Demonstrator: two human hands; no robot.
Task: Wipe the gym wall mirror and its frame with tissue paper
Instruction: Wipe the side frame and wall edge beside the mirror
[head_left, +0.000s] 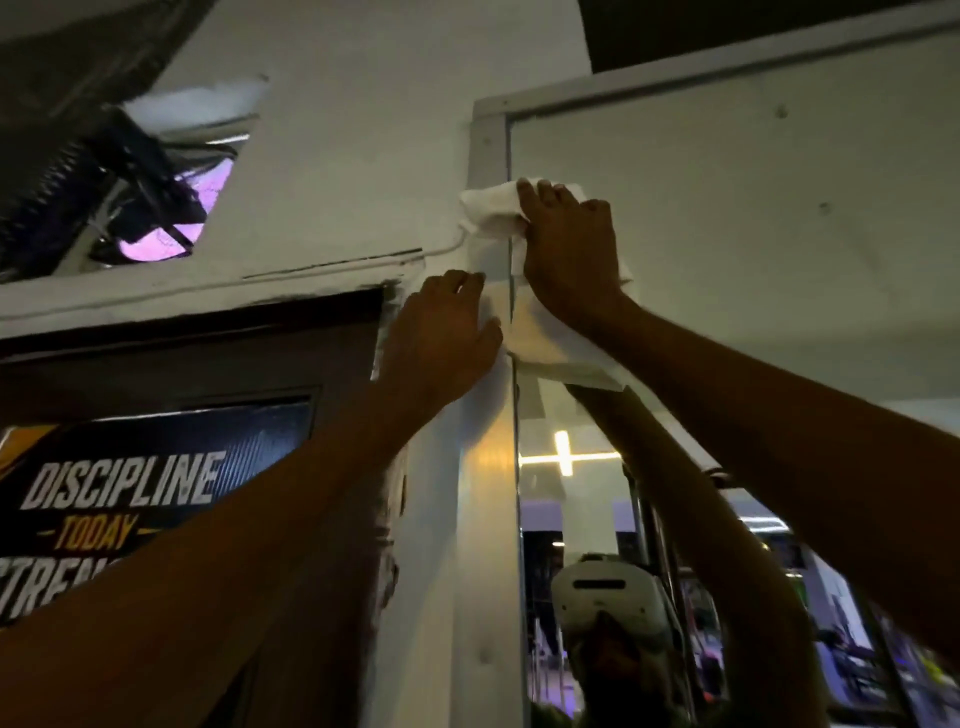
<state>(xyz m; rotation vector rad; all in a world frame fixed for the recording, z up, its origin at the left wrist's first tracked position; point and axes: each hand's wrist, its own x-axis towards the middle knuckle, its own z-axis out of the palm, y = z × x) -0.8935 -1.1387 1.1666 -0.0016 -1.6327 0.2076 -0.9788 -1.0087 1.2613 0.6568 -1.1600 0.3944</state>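
High on the gym wall, the right hand (569, 249) curls its fingers (540, 200) over white tissue paper (491, 208) pressed across the mirror's (727, 208) frame (488, 150), while the left hand (441, 338) rests beside it, fingers loosely bent against the frame.

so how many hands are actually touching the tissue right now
1 for certain: the right hand grips the tissue paper against the mirror frame. The left hand rests lower on the frame; tissue under it cannot be ruled out.
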